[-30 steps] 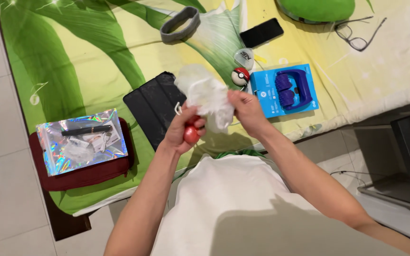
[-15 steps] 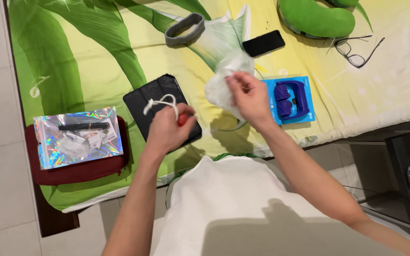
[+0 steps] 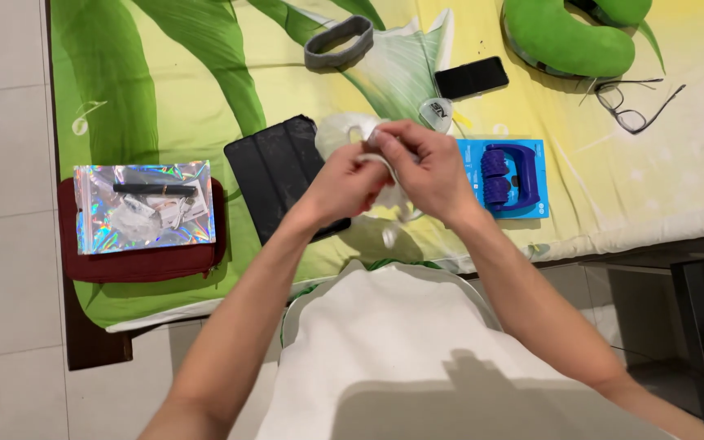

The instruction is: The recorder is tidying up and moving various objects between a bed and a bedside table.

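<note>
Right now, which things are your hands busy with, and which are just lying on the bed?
In hand:
left hand and right hand, both gripping the white bag and its cord

Just lying about:
black tablet case
shiny pouch
blue box
phone
glasses
grey band
green neck pillow

A home bedroom: a bed (image 3: 205,65) with a leaf-print sheet fills the upper frame, a neck pillow (image 3: 568,37) upper right, pale tiled floor (image 3: 2,163) at left.
</note>
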